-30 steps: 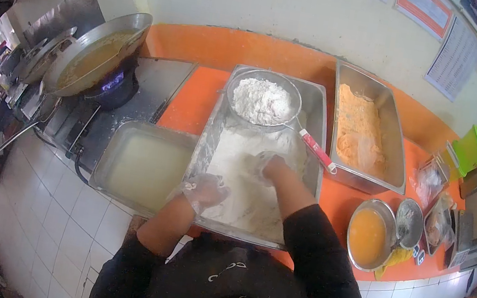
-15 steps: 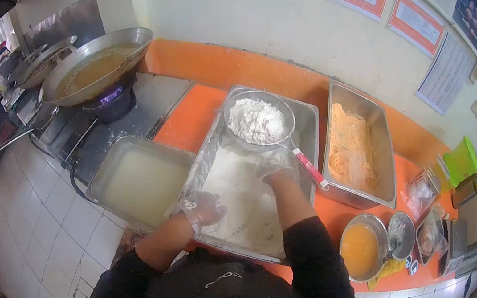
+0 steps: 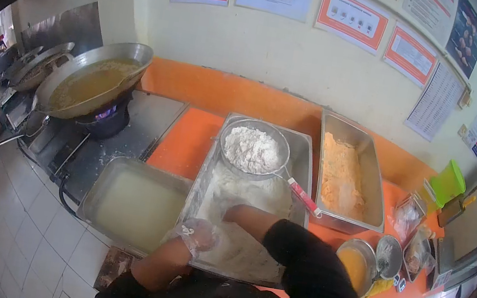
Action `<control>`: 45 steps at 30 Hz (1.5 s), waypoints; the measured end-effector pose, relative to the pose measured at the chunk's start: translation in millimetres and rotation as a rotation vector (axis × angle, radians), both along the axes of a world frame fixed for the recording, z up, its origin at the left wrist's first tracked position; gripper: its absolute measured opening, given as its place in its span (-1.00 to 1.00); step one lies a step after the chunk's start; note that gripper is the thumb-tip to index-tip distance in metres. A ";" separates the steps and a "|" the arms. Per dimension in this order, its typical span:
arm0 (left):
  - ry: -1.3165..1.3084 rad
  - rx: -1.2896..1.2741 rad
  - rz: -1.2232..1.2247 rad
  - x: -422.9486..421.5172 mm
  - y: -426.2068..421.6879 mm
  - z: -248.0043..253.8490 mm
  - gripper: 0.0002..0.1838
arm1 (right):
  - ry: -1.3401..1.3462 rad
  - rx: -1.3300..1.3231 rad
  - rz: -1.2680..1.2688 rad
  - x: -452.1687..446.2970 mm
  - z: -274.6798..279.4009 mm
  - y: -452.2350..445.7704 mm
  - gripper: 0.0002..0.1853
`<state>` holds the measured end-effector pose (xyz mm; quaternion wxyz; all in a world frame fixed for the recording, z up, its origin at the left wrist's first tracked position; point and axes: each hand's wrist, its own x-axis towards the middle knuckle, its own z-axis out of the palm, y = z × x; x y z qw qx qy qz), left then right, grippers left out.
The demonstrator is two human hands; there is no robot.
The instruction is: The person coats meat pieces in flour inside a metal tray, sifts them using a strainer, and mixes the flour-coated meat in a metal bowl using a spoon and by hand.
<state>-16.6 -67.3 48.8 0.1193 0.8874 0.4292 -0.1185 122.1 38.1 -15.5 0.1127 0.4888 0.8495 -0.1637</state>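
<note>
Head camera view shows two hands in clear plastic gloves at a long rectangular metal tray [image 3: 303, 156], which stands on a bright orange counter [image 3: 197, 136]. Loose white powder [image 3: 254, 248] lies across the bottom of this tray, with uneven surface. The right hand [image 3: 230, 211] reaches across the tray toward its left wall and is low in the powder; the fingers are not clearly visible, so I cannot tell how wide the grip is, or whether it holds something. The left hand [image 3: 198, 234] is near the front left corner of the same tray, with fingers that seem bent inward and white bits on the glove. I cannot tell if anything is inside it.

Over the far end of the tray lies a round wire-mesh sieve [image 3: 253, 175], filled with a heap of white powder. Its red handle [image 3: 304, 197] crosses the right rim.

Just beside, on the left, is a shallow metal pan [image 3: 95, 195] with cloudy pale liquid [image 3: 132, 210]. On the right is a deep metal container [image 3: 367, 163] with a crumbly orange mixture [image 3: 340, 174], and nearer to the person a round metal bowl [image 3: 360, 244] with orange liquid, partly covered by the black sleeve [image 3: 319, 271]. Farther left, a wide metal wok [image 3: 140, 57] with yellowish-brown liquid [image 3: 96, 83] sits above a burner [image 3: 107, 122].
</note>
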 end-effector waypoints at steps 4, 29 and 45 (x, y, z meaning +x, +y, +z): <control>-0.245 -0.063 0.231 -7.9 -4.3 17.4 -0.55 | 0.036 0.068 -0.099 27.0 68.4 -47.8 -0.54; -1.244 -0.513 0.389 36.5 -41.6 44.4 -0.80 | 1.194 0.007 -0.651 115.9 127.6 -41.3 -0.58; -1.732 -0.998 0.862 14.9 -39.8 14.6 -0.48 | 1.528 -0.368 -0.463 93.7 86.7 -113.6 -0.79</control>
